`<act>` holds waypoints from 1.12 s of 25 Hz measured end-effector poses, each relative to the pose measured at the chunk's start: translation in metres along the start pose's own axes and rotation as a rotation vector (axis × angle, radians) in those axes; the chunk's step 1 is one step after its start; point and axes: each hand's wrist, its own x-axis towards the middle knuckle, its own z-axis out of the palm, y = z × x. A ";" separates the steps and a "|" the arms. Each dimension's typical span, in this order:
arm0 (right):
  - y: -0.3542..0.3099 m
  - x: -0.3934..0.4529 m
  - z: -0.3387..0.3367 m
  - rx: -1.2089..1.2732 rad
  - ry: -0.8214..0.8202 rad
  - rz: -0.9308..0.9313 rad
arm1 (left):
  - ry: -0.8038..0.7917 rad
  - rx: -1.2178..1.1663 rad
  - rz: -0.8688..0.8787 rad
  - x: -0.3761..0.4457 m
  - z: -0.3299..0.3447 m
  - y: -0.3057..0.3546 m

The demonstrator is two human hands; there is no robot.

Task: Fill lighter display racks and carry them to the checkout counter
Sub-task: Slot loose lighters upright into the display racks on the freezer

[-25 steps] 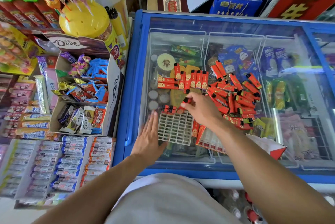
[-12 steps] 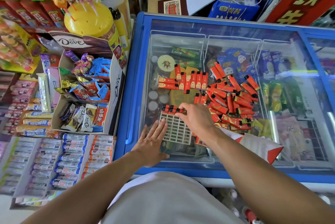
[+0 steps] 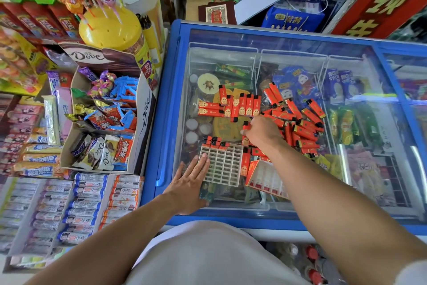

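A white grid lighter rack (image 3: 223, 164) lies flat on the freezer's glass lid (image 3: 300, 49), with several red lighters (image 3: 215, 141) standing in its far row. My left hand (image 3: 188, 186) lies flat with straight fingers against the rack's left edge. My right hand (image 3: 262, 132) reaches past the rack's far right corner and pinches a red lighter (image 3: 246, 125) at the edge of the loose pile of red lighters (image 3: 300, 123). A neat row of lighters (image 3: 235, 106) lies further back.
A red and white carton (image 3: 265, 177) lies right of the rack under my right forearm. Left of the freezer stand a Dove chocolate box (image 3: 104, 123), a yellow lollipop tub (image 3: 111, 28) and shelves of candy (image 3: 80, 204). The freezer's blue frame (image 3: 161, 123) borders them.
My right hand set a lighter into the rack's far row, then moved back right to the pile and took hold of another. My left hand slid slightly along the rack's left edge.
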 end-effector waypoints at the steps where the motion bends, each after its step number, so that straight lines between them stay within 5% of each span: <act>1: -0.004 0.003 0.003 -0.011 -0.026 0.017 | 0.001 -0.002 0.002 0.000 0.000 0.000; 5: -0.014 0.010 0.013 -0.007 -0.061 0.062 | -0.006 0.010 0.005 0.001 0.000 -0.001; 11: -0.012 -0.030 0.000 0.334 -0.037 -0.335 | 0.000 0.010 -0.003 0.002 0.004 -0.001; 16: -0.003 -0.047 0.016 0.199 -0.122 -0.440 | 0.004 0.017 -0.009 0.002 0.004 0.000; 24: -0.011 -0.055 0.017 -0.146 -0.020 -0.532 | 0.001 0.012 -0.010 0.002 0.004 -0.001; 28: -0.010 -0.055 0.019 -0.090 0.001 -0.527 | 0.003 0.006 -0.005 0.003 0.005 -0.002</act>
